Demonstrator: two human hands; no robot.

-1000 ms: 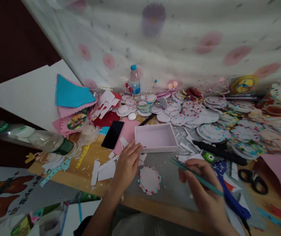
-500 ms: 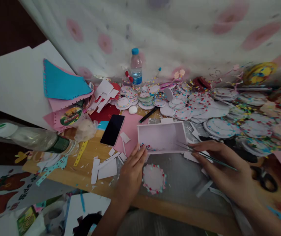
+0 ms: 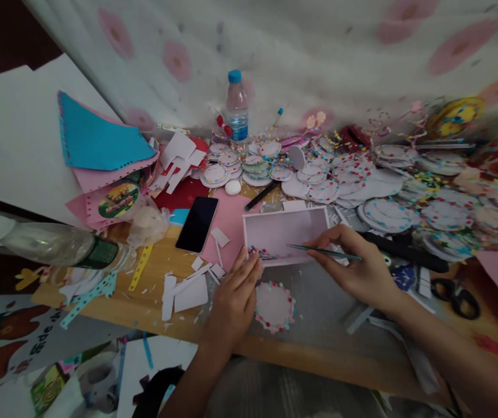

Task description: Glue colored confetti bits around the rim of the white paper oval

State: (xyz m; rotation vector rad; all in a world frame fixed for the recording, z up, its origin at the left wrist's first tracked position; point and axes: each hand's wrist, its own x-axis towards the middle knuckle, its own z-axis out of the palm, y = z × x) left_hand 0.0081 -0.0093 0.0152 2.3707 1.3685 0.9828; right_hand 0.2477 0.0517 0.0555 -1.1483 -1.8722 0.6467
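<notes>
A shallow white box (image 3: pixel 286 223) lies near the middle of the table, with small red, blue and white beads (image 3: pixel 261 253) gathered in its near left corner. My left hand (image 3: pixel 235 290) grips that corner, fingers over the rim; its thumb is hidden. Pinched in my right hand (image 3: pixel 353 258) are greenish metal tweezers (image 3: pixel 329 252), whose tips reach over the inside of the box, right of the beads. Whether the tips hold a bead is too small to tell. Below the box lies a round white paper disc (image 3: pixel 274 307) edged with red and light blue beads.
Many decorated paper discs (image 3: pixel 388 215) are piled along the back and right. A phone (image 3: pixel 197 223), paper scraps (image 3: pixel 191 296) and a lying bottle (image 3: pixel 66 241) are on the left. A water bottle (image 3: pixel 237 110) stands behind. Black-handled scissors (image 3: pixel 458 296) lie at right.
My right hand has moved left, carrying the tweezers from the box's right end to over its middle. My left hand stays at the near left corner. The view has shifted slightly.
</notes>
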